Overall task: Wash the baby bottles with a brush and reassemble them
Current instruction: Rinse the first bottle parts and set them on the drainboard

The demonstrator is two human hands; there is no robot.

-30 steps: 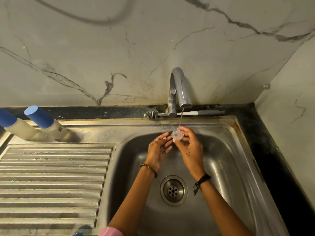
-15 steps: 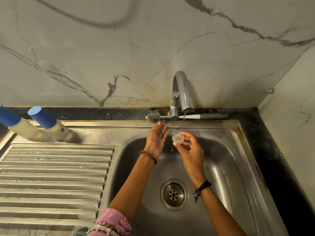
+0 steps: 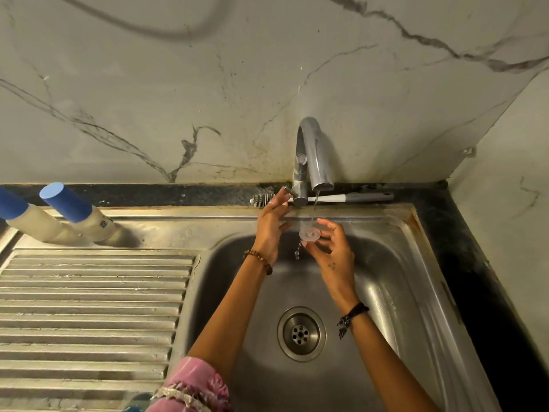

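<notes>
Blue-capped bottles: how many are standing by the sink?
2. One blue-capped bottle stands at the back left of the draining board; the other is beside it, cut off by the left edge. More may lie out of view.

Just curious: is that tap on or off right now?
On: a thin stream falls from the tap onto the clear disc.

Her left hand [image 3: 271, 223] reaches far, fingers straight. Her right hand [image 3: 328, 248] sits nearer, to its right, fingers curled in a pinch.
</notes>
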